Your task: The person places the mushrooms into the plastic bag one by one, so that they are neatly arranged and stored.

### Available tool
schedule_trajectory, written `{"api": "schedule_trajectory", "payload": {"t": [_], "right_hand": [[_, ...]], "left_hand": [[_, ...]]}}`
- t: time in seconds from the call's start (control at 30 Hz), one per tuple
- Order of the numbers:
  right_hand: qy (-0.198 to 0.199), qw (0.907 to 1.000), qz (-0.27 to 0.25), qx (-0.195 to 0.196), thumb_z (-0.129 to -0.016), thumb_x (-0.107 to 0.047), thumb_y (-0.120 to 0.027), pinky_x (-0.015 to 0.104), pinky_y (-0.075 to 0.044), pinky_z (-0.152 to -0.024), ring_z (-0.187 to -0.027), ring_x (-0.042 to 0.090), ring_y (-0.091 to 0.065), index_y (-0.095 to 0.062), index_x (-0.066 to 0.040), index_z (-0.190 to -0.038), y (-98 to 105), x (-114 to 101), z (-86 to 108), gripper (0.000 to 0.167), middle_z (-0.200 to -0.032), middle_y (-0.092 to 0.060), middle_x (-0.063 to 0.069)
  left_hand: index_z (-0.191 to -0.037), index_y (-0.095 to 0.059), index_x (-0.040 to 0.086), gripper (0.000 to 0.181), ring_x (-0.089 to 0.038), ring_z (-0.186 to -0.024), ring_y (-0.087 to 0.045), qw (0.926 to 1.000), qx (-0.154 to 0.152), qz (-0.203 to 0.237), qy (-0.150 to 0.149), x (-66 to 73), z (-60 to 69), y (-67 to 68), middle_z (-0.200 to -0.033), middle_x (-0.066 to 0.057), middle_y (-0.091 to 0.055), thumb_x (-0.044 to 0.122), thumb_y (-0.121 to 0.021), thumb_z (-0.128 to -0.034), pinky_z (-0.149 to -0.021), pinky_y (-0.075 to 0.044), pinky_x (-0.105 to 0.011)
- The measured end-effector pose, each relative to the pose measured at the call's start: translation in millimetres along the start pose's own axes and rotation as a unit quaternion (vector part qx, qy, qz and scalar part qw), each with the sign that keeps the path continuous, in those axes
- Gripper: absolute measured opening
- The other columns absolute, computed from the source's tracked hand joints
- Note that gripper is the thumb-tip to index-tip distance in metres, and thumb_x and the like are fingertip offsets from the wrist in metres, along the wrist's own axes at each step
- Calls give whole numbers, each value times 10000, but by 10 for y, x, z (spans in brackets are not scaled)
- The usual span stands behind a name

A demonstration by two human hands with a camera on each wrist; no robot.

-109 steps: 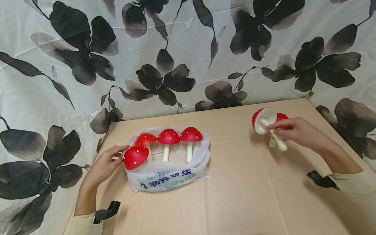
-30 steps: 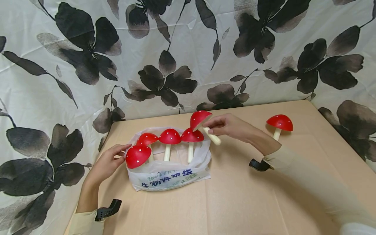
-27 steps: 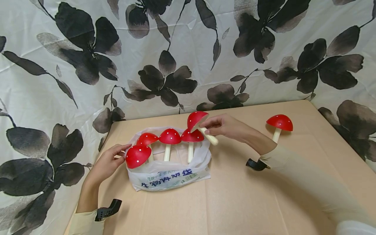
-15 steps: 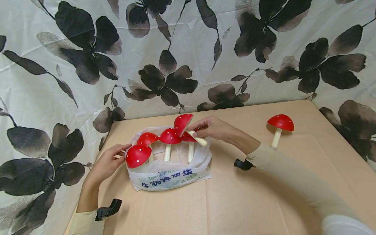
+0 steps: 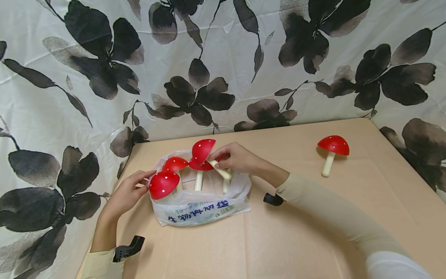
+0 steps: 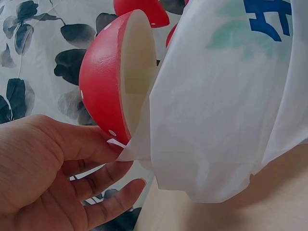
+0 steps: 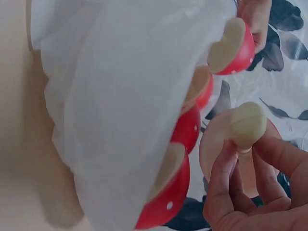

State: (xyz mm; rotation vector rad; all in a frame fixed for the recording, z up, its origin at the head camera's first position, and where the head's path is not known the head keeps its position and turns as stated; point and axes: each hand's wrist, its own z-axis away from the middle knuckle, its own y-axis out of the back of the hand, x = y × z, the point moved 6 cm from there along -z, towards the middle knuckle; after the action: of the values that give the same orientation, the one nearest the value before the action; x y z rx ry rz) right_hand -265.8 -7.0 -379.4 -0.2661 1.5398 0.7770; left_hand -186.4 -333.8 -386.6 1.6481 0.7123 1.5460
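A white plastic bag (image 5: pixel 195 213) with blue lettering lies on the table, several red, white-dotted mushrooms standing in its opening. My left hand (image 5: pixel 127 193) pinches the bag's left edge beside the leftmost mushroom (image 5: pixel 163 186); the left wrist view shows thumb and forefinger on the plastic (image 6: pixel 192 120). My right hand (image 5: pixel 237 158) holds another mushroom (image 5: pixel 203 150) by its pale stem, tilted, above the bag's back part. Its cap overlaps a mushroom in the bag and my fingers hide the rightmost one's cap. In the right wrist view the stem end (image 7: pixel 249 124) sits between thumb and fingers.
One more red mushroom (image 5: pixel 333 145) lies at the right of the beige table (image 5: pixel 296 240). Behind the table hangs a white cloth (image 5: pixel 244 69) with dark flowers. Each wrist carries a black device.
My right hand has carried its mushroom from the right side of the table leftward to above the bag. My left hand has kept its place at the bag's edge.
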Motion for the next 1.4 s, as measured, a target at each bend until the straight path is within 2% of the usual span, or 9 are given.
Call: {"api": "schedule_trajectory", "payload": {"t": [0.27,0.4,0.57,0.67,0.83,1.1,1.23,1.4], "right_hand": [[247,9981,494,278,-879,22,-741,271,-587,-799,-980,267,-623,-780,-87,-1060,-212,-17,-31,214,-1096,-715,58],[120,9983,459,343,-870,30,-746,271,-586,-808,-950,237,-628,-742,-79,-1045,-286,-1,-52,206,-1068,-694,54],[-149,9992,186,315,-856,38,-751,282,-585,-846,-985,229,-635,-666,-48,-1105,-375,42,-91,277,-1083,-664,73],[-271,9989,216,328,-845,21,-768,281,-589,-835,-991,220,-630,-660,-47,-1147,-419,63,-105,328,-1082,-659,66],[-258,9984,370,338,-849,11,-768,269,-588,-813,-972,218,-629,-698,-40,-1197,-488,61,-106,358,-1063,-673,62],[-213,9967,607,494,-861,-24,-775,237,-568,-797,-933,198,-627,-725,-45,-1154,-579,71,-108,297,-1056,-706,84],[-327,9967,435,605,-856,-23,-783,233,-564,-662,-886,190,-636,-721,-33,-1143,-622,100,-114,294,-1009,-709,76],[-543,9965,13,629,-849,-17,-788,235,-557,-629,-872,195,-641,-712,-34,-1131,-703,156,-107,293,-958,-692,35]], "left_hand": [[-1422,-569,30,482,-342,-1106,-599,10000,41,-4,-73,-11,3,1,-1242,-172,-619,-23,-632,-947,-865,-591,-483],[-1424,-568,32,483,-340,-1103,-602,10000,43,-17,-84,-13,7,5,-1238,-170,-621,-24,-629,-948,-867,-590,-483],[-1421,-571,35,479,-340,-1105,-601,10000,44,-14,-79,-13,13,5,-1233,-167,-624,-20,-631,-949,-868,-590,-482],[-1422,-571,40,479,-344,-1111,-598,10000,31,-7,-72,-14,12,3,-1231,-166,-624,-12,-636,-950,-871,-589,-492],[-1423,-571,44,479,-346,-1112,-600,10000,33,-16,-65,-15,16,4,-1230,-164,-625,-9,-638,-952,-875,-586,-505],[-1421,-574,44,481,-355,-1109,-608,9999,44,-5,-132,-7,9,14,-1216,-164,-631,-13,-641,-947,-875,-583,-518],[-1417,-576,40,480,-351,-1105,-609,9999,35,-12,-136,-5,7,10,-1217,-162,-631,-20,-637,-945,-871,-587,-509],[-1415,-577,38,477,-352,-1107,-607,9999,26,1,-105,-3,8,5,-1222,-166,-631,-20,-635,-945,-868,-589,-499]]}}
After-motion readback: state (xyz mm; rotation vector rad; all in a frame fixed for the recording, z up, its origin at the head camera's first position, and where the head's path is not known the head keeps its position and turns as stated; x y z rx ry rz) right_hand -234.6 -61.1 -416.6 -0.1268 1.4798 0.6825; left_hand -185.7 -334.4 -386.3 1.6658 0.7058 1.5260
